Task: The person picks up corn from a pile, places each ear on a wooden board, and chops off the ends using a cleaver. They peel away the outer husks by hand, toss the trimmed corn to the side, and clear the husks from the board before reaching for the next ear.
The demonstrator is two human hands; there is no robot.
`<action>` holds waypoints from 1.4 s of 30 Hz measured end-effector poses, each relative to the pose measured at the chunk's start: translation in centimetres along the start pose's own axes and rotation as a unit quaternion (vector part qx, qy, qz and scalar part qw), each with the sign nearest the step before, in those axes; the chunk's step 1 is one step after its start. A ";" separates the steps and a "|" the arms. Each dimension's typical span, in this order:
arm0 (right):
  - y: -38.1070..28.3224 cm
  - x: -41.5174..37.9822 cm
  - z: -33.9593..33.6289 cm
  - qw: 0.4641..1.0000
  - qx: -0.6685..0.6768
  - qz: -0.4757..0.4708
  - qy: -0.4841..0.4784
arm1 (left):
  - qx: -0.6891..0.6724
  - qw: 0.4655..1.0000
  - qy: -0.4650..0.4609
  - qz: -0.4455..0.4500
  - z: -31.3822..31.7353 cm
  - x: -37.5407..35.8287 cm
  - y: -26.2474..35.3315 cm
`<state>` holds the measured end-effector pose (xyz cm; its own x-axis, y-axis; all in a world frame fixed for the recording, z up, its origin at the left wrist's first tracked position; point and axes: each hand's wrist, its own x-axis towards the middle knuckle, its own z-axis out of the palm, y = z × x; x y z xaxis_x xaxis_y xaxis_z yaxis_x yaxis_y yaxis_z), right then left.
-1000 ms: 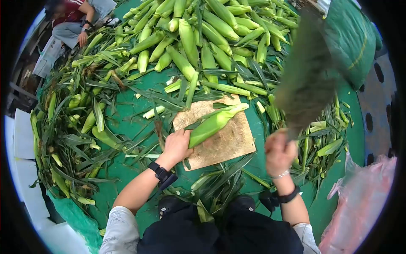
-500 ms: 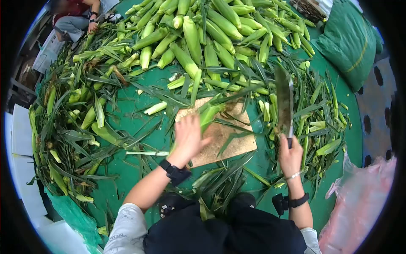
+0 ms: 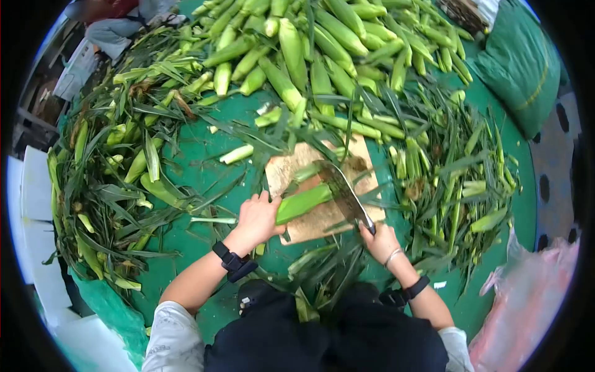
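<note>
My left hand (image 3: pixel 259 217) grips one end of a green ear of corn (image 3: pixel 304 204), lying slantwise over the wooden board (image 3: pixel 285 173). In my right hand (image 3: pixel 380 243) is the dark handle of a broad-bladed knife (image 3: pixel 344 193). The blade crosses the board right at the far end of the ear. A cut husk piece (image 3: pixel 306 173) lies close beside the blade tip. Leaf scraps are strewn around the board's edges.
Whole ears of corn (image 3: pixel 334 37) are heaped beyond the board. Husks and leaves pile up at left (image 3: pixel 118 192) and right (image 3: pixel 458 180) on the green ground sheet (image 3: pixel 204 133). A green sack (image 3: pixel 517 68) stands back right, pink plastic (image 3: pixel 527 297) nearer. Another person (image 3: pixel 111 31) sits far left.
My right hand has swung the knife left from the leaf pile onto the board, at the ear's end. My left hand has drawn lower, with the ear now lying flatter.
</note>
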<state>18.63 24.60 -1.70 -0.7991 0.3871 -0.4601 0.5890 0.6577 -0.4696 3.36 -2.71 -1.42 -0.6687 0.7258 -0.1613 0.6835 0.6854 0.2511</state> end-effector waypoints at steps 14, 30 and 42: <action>-2.2 -2.2 3.5 1.000 -0.024 0.012 -0.011 | -0.784 0.489 -0.236 -0.300 0.0 -3.4 9.6; 19.9 -11.1 -10.1 0.868 -0.050 0.129 0.476 | -0.644 0.760 0.038 0.079 -11.2 23.0 2.7; 3.5 7.5 1.8 0.946 -0.016 -0.166 0.277 | -0.361 0.879 -0.029 -0.309 7.4 -0.7 -2.7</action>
<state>14.88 28.67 -8.15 -0.8857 0.4284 0.1790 0.2968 0.8189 -0.4913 4.12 -4.62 -9.01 -0.8168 0.2433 -0.5230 -0.1833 0.7502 0.6353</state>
